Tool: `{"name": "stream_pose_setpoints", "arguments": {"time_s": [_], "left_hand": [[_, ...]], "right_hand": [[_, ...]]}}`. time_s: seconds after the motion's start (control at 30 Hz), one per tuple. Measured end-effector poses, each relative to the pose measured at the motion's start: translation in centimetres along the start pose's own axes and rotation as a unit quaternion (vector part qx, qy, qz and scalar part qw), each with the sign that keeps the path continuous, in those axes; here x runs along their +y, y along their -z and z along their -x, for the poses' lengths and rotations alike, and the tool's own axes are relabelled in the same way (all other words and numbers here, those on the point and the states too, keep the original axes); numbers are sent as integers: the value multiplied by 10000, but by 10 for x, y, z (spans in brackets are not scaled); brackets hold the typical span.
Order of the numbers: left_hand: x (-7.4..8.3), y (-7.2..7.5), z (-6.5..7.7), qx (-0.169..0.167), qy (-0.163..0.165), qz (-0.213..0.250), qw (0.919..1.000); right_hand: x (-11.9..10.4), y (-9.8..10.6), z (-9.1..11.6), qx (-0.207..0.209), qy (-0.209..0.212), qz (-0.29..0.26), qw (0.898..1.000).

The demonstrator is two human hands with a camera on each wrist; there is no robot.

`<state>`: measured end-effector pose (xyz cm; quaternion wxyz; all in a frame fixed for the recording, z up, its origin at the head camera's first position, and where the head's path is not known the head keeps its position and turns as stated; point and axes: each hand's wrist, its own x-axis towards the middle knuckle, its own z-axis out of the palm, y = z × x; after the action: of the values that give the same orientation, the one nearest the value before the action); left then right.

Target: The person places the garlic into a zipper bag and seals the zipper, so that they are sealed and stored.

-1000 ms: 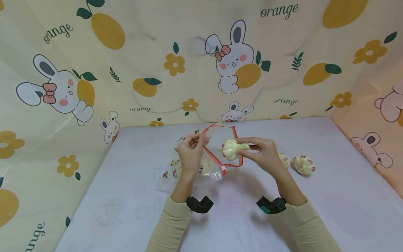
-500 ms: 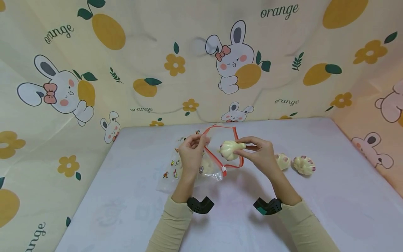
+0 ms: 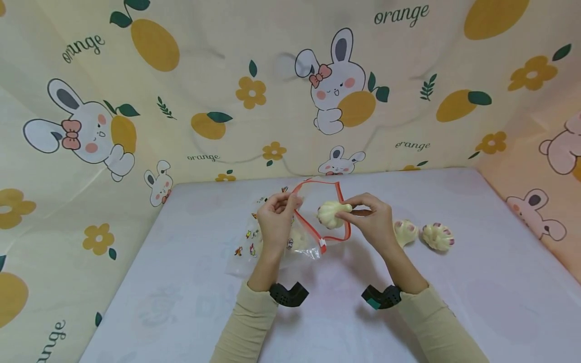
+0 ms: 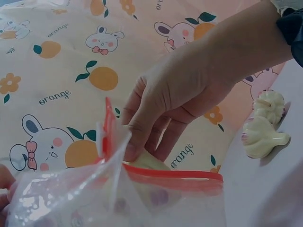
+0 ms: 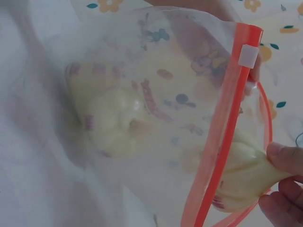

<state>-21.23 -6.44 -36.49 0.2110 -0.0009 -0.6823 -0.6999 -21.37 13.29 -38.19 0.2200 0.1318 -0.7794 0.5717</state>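
Garlic shifted left, fingers pinching stem, bag rim agape

Bare hands, beige sleeves, angular black wrist cameras, teal patch on right one

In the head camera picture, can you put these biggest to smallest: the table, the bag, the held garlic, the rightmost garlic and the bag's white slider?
1. Table
2. Bag
3. Held garlic and rightmost garlic: too alike to rank
4. White slider
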Motion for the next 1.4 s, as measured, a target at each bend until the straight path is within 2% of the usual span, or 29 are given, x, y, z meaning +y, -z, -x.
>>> {"name": "stream_pose_setpoints", "arguments": {"time_s": [0.4,0.73,1.17,1.4], "left_hand": [[3,2,1,-80,78,213,9997],[3,3,0,-109,51,281,9995],[2,4,-1,-127,34,233,9996],[1,3,-1,-107,25,226,9997]], "right_hand": [[6,-7,3,-396,-112,167,9990],[10,-16,5,-937,-87,178,9954],[12,-16,6,-746,-2,666,9950],[12,-5,3,-755,-310,791,9935]]}}
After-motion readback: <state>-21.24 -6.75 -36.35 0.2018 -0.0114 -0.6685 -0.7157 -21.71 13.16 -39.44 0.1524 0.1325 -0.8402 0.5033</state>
